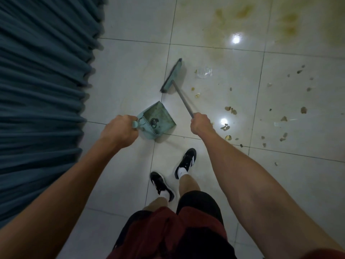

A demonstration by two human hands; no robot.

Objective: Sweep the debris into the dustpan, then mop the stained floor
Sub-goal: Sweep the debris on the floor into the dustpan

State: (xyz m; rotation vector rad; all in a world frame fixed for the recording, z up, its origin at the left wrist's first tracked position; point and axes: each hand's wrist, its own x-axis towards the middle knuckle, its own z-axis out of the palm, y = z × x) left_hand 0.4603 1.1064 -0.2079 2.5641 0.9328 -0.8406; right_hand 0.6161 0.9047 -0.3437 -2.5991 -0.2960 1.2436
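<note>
My left hand (pixel 119 130) grips the handle of a teal dustpan (pixel 158 118) that sits just above the pale tiled floor, with a dark clump inside it. My right hand (pixel 200 124) grips the grey pole of a teal broom (pixel 172 76), whose head rests on the tiles beyond the pan. Scattered debris (pixel 230 110) lies to the right of the broom, along with a crumpled clear wrapper (pixel 204 71). A yellowish stain (pixel 242 19) spreads over the tiles at the far right.
A dark teal curtain (pixel 41 90) hangs along the whole left side. My feet in black shoes (pixel 184 162) stand just behind the dustpan. Two light reflections shine on the glossy tiles.
</note>
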